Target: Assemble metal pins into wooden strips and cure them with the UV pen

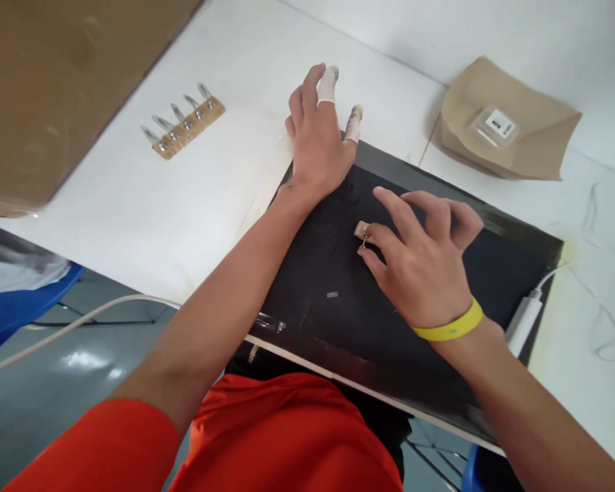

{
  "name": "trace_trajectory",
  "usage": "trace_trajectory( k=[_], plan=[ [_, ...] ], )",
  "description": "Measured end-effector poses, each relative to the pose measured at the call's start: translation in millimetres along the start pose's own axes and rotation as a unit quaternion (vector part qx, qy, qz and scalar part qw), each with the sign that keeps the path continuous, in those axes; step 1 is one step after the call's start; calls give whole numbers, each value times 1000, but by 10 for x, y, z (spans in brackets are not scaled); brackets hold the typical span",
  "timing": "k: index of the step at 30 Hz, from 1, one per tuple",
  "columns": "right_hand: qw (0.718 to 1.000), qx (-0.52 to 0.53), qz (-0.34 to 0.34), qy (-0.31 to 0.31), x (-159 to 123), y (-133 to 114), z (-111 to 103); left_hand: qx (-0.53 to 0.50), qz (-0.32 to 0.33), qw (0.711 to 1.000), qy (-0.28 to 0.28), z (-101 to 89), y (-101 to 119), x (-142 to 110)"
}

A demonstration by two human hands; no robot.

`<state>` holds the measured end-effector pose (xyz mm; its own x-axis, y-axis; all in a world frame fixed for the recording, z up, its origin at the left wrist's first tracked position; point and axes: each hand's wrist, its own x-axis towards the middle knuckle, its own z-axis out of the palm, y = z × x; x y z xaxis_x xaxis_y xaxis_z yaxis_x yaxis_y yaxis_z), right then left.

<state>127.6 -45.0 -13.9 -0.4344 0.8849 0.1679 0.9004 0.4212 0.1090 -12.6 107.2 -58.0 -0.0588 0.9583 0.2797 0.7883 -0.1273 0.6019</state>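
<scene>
My right hand (426, 266), with a yellow wristband (449, 326), pinches a small shiny metal piece (365, 239) between thumb and index finger; its other fingers are spread. The metal piece is at a short tan strip (359, 228) lying on the black mat (307, 266). Fingers partly hide both, so I cannot tell how they join. My left hand (320, 140) is open beyond the mat's far left corner, with white finger cots (326, 87) on index finger and thumb. Nothing is in it. A tiny clear piece (332, 294) lies on the mat.
At the left, a tan strip (189, 130) bears several pointed clear-and-metal pieces. A large brown box (66, 89) fills the upper left. A brown paper tray (527, 130) holds a small clear case (496, 126). A white device with a cable (525, 320) lies on the mat's right side.
</scene>
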Motion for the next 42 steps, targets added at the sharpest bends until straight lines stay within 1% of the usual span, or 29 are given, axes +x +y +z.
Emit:
trace_trajectory(
  k=[3, 5, 7, 9, 11, 14, 17, 22, 24, 29, 32, 35, 38, 42],
  plan=[
    [1000, -3, -19, -3, -24, -20, -13, -1, 13, 1000, 6, 17, 4, -7],
    [1000, 0, -30, 9, -27, -11, -46, -3, 17, 1000, 4, 10, 10, -16],
    [1000, 7, -28, 10, -5, 15, -95, 0, 15, 1000, 1, -12, 19, -24],
    [999, 25, -20, -12, 41, 49, -144, 2, 16, 1000, -2, -35, 30, -28],
    [998, 44, -18, -47, 99, 80, -173, 2, 17, 1000, -2, -49, 39, -29],
    [995, 60, -20, -72, 176, 108, -178, -5, 15, 1000, -6, -55, 50, -25],
    [994, 59, -22, -89, 223, 120, -189, -3, 10, 1000, -14, -58, 55, -15],
    [988, 43, -48, -143, 273, 124, -269, -7, -5, 1000, -24, -73, 55, -1],
    [987, 33, -51, -152, 283, 114, -283, -16, -8, 999, -28, -76, 56, -2],
    [990, 19, -45, -134, 259, 89, -240, -48, -13, 998, -35, -46, 48, 7],
    [991, 23, -41, -121, 233, 95, -215, -66, -27, 996, -51, -1, 24, 40],
    [993, 32, -33, -108, 221, 107, -224, -85, -24, 995, -56, 31, 4, 64],
    [996, 38, -4, -82, 214, 105, -240, -78, -22, 995, -53, 24, 8, 52],
    [998, 25, 57, -31, 197, 66, -195, -52, -10, 998, -35, -5, 23, 13]
  ],
)
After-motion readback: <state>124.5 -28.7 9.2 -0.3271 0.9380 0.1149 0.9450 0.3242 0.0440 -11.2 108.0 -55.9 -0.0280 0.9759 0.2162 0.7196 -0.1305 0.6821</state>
